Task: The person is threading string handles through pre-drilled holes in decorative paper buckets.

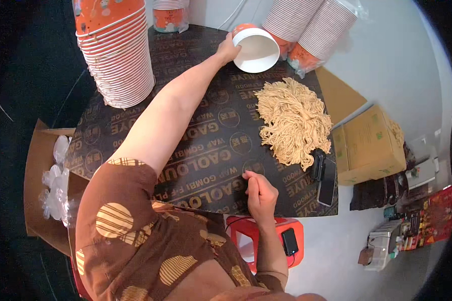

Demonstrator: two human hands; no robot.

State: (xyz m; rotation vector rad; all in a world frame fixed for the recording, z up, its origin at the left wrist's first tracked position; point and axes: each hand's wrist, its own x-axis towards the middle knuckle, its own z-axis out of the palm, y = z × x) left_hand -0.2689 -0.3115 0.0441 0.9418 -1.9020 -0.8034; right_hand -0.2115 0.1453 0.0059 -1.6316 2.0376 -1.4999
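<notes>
At the far side of the dark printed board table, my left hand (228, 51) grips the rim of a paper tub (256, 51), orange outside and white inside. The tub lies tipped, with its mouth facing me. My right hand (260, 195) is closed above the table's near edge, thumb against curled fingers; whether anything small is inside cannot be made out. Beyond it to the right lies a heap of tan, noodle-like strands (294, 120). A tall stack of nested orange tubs with white rims (118, 65) stands at the left.
More wrapped stacks of tubs (291, 20) stand at the back. A black device (318, 164) and a phone (326, 188) lie by the right edge. Cardboard boxes flank the table, one (369, 145) right, one (37, 185) left. A red stool (296, 256) sits below.
</notes>
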